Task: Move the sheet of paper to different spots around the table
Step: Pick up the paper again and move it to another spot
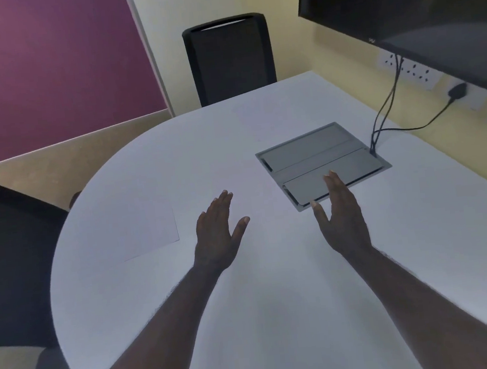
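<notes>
A white sheet of paper (143, 225) lies flat on the white table (277, 286), toward its left side, hard to tell from the tabletop except by its lower right edges. My left hand (219, 233) is held out over the table just right of the sheet, fingers straight, thumb spread, holding nothing. My right hand (343, 217) is stretched out further right, also flat and with nothing in it, its fingertips over the near edge of the grey cable box.
A grey recessed cable box (322, 162) sits in the table's right half, with black cables (387, 109) running up to wall sockets. A dark monitor (416, 7) hangs at upper right. Black chairs stand at the far side (229, 59) and at the left (12, 259).
</notes>
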`<state>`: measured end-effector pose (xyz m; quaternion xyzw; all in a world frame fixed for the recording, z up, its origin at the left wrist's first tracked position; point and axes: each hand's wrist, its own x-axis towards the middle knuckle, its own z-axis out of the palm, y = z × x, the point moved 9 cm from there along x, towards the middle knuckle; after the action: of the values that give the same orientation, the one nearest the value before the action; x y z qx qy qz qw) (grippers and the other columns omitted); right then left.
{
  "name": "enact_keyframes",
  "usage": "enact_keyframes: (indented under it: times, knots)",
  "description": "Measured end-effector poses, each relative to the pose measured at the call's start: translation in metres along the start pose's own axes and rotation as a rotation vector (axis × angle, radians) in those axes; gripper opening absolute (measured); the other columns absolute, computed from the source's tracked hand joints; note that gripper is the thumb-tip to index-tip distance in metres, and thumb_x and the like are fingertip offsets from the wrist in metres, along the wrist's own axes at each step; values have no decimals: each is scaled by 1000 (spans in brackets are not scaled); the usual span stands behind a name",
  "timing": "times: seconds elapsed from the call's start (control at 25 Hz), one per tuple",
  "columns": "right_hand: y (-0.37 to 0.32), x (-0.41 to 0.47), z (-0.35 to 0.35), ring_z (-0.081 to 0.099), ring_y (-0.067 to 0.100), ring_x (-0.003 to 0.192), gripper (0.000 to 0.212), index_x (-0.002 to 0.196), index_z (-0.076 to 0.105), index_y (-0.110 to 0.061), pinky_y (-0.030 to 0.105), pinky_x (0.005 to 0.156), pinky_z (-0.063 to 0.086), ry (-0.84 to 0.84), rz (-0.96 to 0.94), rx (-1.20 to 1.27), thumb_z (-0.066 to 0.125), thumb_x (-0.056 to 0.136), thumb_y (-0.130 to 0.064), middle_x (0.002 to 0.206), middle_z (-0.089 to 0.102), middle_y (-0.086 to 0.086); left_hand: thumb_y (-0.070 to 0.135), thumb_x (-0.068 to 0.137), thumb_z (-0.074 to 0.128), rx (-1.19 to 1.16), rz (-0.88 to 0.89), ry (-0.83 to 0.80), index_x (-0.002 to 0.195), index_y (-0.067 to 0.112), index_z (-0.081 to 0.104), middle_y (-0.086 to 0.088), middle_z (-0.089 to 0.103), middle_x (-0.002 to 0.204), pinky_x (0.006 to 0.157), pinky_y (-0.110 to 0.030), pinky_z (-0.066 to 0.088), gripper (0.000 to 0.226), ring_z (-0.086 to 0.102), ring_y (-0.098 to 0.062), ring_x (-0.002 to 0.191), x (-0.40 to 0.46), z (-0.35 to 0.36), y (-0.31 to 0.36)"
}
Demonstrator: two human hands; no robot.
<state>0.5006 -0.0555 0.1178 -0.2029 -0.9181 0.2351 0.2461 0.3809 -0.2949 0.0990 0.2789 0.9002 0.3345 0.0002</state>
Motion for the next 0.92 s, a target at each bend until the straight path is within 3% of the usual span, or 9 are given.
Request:
enact_keyframes:
  times: [0.16, 0.28, 0.48, 0.68, 0.8, 0.92]
  knots:
    - [4, 20, 33, 30, 24, 145, 54, 147, 37, -8, 36, 116, 23, -49, 5, 2, 52, 98, -24, 158, 32, 9, 49, 95, 49, -47, -86, 16, 150, 20, 30, 4, 33, 157, 116, -43, 27, 65, 33, -14, 142, 13, 2, -29]
    - [10, 40, 60, 36, 30, 142, 48, 143, 41, -4, 46, 116, 25, -82, -18, -44, 50, 98, -18, 154, 38, 14, 48, 93, 53, -39, -129, -49, 150, 19, 29, 4, 37, 154, 112, -39, 35, 68, 38, -15, 140, 22, 16, -44]
    - [28, 70, 113, 39, 33, 139, 45, 140, 45, -2, 51, 114, 28, -170, -18, -48, 49, 98, -18, 150, 43, 17, 49, 92, 56, -41, -300, -132, 153, 21, 20, 7, 31, 157, 113, -36, 32, 77, 33, -12, 142, 34, 46, -81]
    - [49, 90, 175, 35, 28, 142, 48, 143, 42, -7, 50, 117, 20, -283, -43, -55, 50, 99, -24, 153, 41, 12, 53, 90, 57, -29, -507, -268, 155, 22, 11, 4, 29, 158, 112, -43, 31, 86, 34, -18, 142, 60, 91, -125]
    - [59, 98, 202, 34, 27, 143, 49, 145, 41, -9, 48, 118, 19, -332, -60, -46, 49, 99, -26, 153, 40, 11, 53, 89, 57, -33, -580, -300, 155, 21, 12, 2, 26, 160, 113, -46, 31, 86, 34, -21, 142, 76, 112, -144]
    - [65, 106, 222, 37, 30, 140, 49, 143, 43, -6, 45, 116, 25, -370, -88, -6, 52, 98, -23, 149, 44, 13, 50, 89, 60, -41, -639, -265, 152, 16, 22, -7, 34, 153, 109, -47, 36, 81, 39, -27, 136, 92, 123, -156]
